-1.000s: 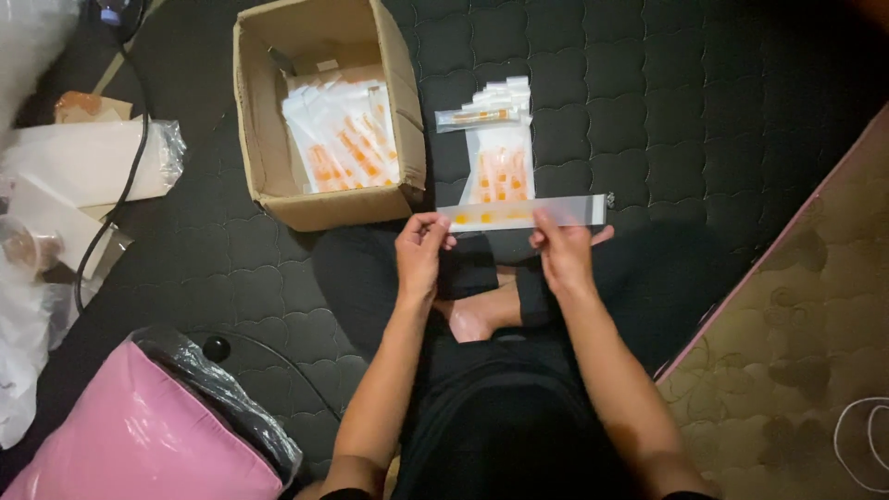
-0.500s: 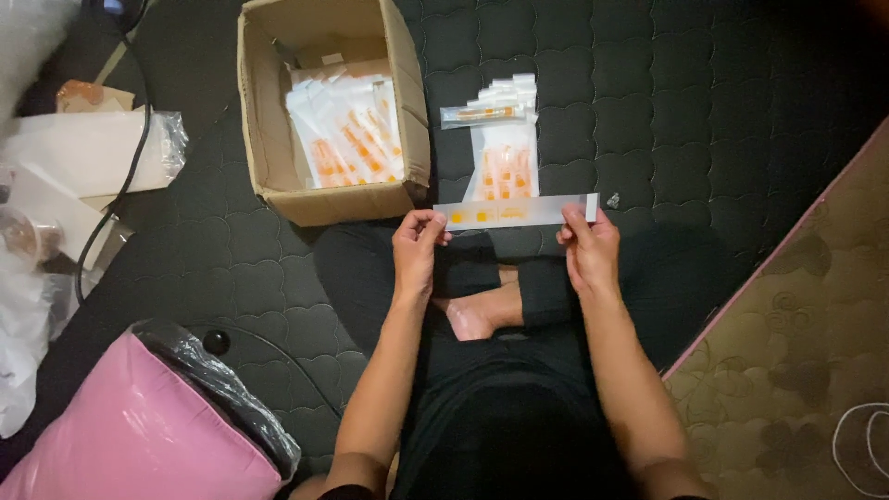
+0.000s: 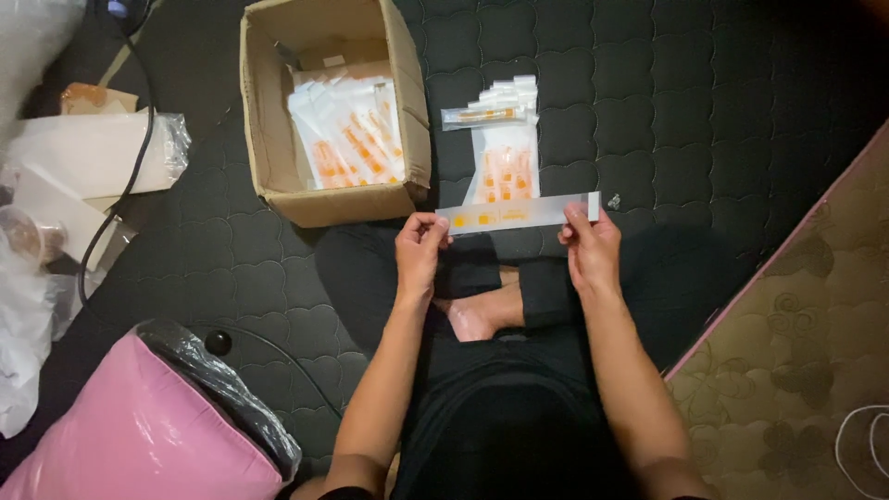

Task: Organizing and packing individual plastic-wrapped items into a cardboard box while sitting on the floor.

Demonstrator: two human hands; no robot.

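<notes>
I hold a long narrow clear packet (image 3: 515,214) with small orange items inside, stretched level between both hands above my crossed legs. My left hand (image 3: 419,248) pinches its left end, my right hand (image 3: 588,246) pinches its right end near the white flap. Just beyond it, on the black quilted mat, lies a stack of similar flat packets (image 3: 505,167) with one narrow packet (image 3: 483,115) lying across the top. An open cardboard box (image 3: 269,148) to the left holds several more packets (image 3: 347,134).
A pink bag (image 3: 139,435) with a dark plastic liner sits at my lower left. White plastic wrapping (image 3: 93,153) and a black cable (image 3: 120,194) lie at the far left. A patterned tan surface (image 3: 796,352) borders the mat on the right.
Both hands have drawn slightly apart along the packet, which now sits level and a little lower; my right hand has moved toward its right end.
</notes>
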